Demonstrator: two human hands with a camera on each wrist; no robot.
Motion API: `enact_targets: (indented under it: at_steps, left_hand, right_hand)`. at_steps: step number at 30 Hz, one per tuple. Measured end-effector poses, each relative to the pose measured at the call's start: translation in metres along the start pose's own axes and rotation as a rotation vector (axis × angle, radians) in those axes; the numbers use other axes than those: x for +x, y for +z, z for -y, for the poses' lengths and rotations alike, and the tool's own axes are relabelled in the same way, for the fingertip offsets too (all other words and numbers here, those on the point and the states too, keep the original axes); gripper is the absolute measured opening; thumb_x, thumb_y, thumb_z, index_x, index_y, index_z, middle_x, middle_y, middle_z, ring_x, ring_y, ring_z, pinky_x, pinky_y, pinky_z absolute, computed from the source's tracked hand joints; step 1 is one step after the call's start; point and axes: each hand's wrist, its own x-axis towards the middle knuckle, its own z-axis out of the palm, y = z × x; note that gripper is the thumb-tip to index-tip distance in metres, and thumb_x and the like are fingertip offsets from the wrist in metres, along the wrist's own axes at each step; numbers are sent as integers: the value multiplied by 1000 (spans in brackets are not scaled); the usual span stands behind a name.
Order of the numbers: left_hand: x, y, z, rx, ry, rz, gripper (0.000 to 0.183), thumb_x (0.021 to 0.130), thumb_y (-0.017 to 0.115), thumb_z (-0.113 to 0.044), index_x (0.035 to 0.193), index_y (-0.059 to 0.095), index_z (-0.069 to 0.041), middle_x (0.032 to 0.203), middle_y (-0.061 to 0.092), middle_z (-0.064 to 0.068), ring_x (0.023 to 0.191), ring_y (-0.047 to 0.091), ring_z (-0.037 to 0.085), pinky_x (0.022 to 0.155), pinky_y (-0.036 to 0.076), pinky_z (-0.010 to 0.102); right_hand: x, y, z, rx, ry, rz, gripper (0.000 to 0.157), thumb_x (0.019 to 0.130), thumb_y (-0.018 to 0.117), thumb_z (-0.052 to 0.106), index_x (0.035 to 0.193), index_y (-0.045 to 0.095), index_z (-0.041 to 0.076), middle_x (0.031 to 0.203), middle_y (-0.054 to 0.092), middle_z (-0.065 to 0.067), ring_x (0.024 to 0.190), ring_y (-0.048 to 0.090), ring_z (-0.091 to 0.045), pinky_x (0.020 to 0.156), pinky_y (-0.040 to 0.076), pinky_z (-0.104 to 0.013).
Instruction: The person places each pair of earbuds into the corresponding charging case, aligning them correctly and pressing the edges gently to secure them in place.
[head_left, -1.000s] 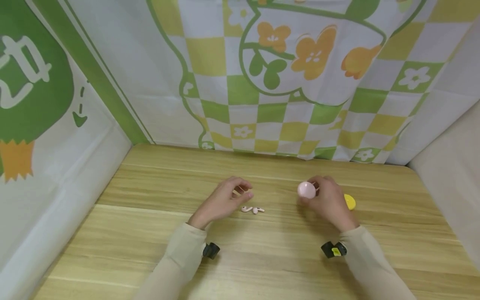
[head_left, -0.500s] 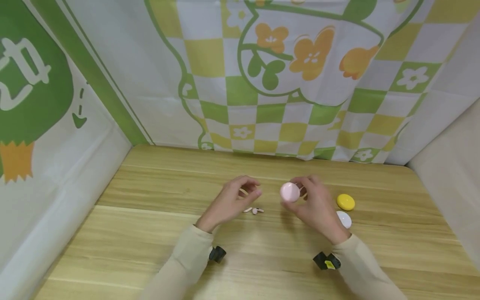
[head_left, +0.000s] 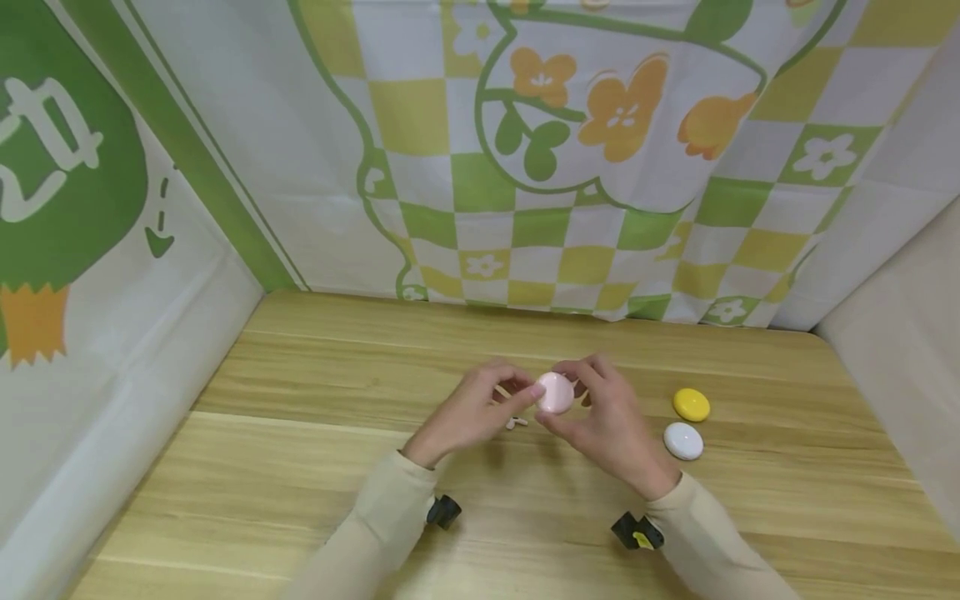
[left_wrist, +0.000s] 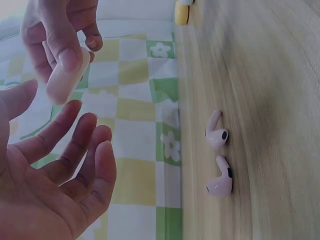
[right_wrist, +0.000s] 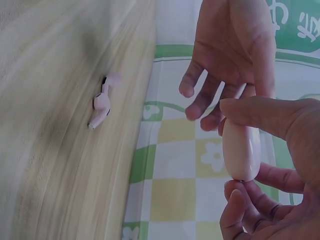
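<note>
My right hand (head_left: 611, 421) pinches a small rounded pale pink earbud case (head_left: 556, 393) between thumb and fingers, raised above the table; it looks closed in the right wrist view. My left hand (left_wrist: 65, 165) is beside the case with its fingers loosely bent and holding nothing. In the head view, the left thumb overlaps the edge of the case. Below the hands, two pale pink earbuds (left_wrist: 219, 186) lie on the wood, side by side in the left wrist view. The left hand hides one of them in the head view.
To the right lie a yellow round case-like piece (head_left: 691, 405) and a white one (head_left: 683, 441), close together on the wooden table (head_left: 300, 500). A checked, flower-printed cloth (head_left: 540, 225) hangs along the back edge.
My right hand has carried the pink case left, uncovering the white piece. The left hand has moved slightly right toward the case and now covers one earbud in the head view.
</note>
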Motion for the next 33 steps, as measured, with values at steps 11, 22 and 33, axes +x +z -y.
enact_targets:
  at_steps: [11,22,33]
  left_hand:
    - [-1,1,1,15,6,20,24,104,61,-27,110,70,-5,105,65,2,99,61,15,85,54,32]
    - [-4,-6,-2,41,27,35,24,104,61,-24,113,68,-3,107,66,4,100,62,17,86,54,31]
    - [-4,-6,-5,81,16,63,21,102,64,-25,112,68,-7,115,62,2,105,58,18,88,53,33]
  right_hand:
    - [-1,2,-3,24,-63,10,57,69,96,14,116,66,5,101,58,-5,81,58,-21,67,54,-33]
    - [5,-17,-13,195,88,199,43,85,84,11,124,67,4,106,67,-2,92,63,-21,76,56,-37]
    - [10,-19,-21,303,161,322,21,95,74,14,115,73,7,95,70,3,87,63,-16,75,54,-31]
